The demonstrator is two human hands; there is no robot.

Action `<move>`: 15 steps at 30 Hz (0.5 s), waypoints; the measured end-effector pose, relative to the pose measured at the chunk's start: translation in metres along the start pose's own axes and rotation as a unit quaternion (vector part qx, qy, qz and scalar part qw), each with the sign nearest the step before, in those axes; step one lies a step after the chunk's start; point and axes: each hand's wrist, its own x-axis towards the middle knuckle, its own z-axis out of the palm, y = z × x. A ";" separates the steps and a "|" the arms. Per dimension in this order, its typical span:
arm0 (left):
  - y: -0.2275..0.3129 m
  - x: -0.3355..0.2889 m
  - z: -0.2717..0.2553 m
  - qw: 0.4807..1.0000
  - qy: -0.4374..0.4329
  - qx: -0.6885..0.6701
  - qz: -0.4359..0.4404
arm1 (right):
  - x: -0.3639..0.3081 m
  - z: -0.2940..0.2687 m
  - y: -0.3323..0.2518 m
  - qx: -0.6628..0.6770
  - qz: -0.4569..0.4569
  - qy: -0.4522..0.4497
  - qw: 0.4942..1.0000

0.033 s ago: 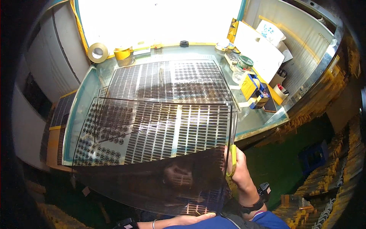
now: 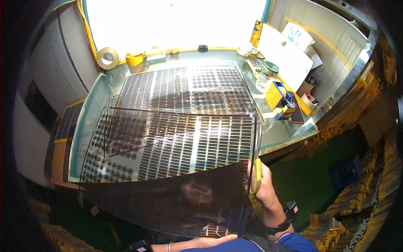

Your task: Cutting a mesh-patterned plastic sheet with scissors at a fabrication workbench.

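A large see-through film sheet (image 2: 168, 201), printed with dark rows of bars and round marks, is held up tilted between me and the table. My right hand (image 2: 264, 185) is closed at its right edge, with a yellow-green tool handle (image 2: 257, 174) in the grip; the rest of the tool is hidden. Along the sheet's near edge, at its lower right corner, my left hand (image 2: 216, 241) is closed on the film, its fingers partly hidden. Beyond, another printed film sheet (image 2: 172, 82) lies flat on the glass-topped table (image 2: 94, 101).
At the back left stand a tan tape roll (image 2: 108, 58) and a yellow tape roll (image 2: 134, 59). Toward the right are a clear jar (image 2: 265, 77) with a green lid, a blue-and-yellow tape dispenser (image 2: 280, 101) and a pen cup (image 2: 308, 102). A bright white panel (image 2: 172, 25) rises behind.
The held film sheet has shifted very slightly to the right at its upper corner. Both hands keep their places.
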 end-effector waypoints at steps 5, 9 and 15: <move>-0.002 -0.007 0.010 0.991 -0.018 0.126 0.026 | 0.007 -0.010 0.009 -0.017 -0.038 0.008 0.999; -0.004 -0.010 0.011 0.977 -0.027 0.201 0.064 | 0.014 -0.006 -0.008 0.023 -0.012 0.015 1.000; -0.011 -0.012 0.009 0.922 -0.028 0.325 0.209 | 0.012 -0.006 -0.020 0.023 0.009 0.037 0.999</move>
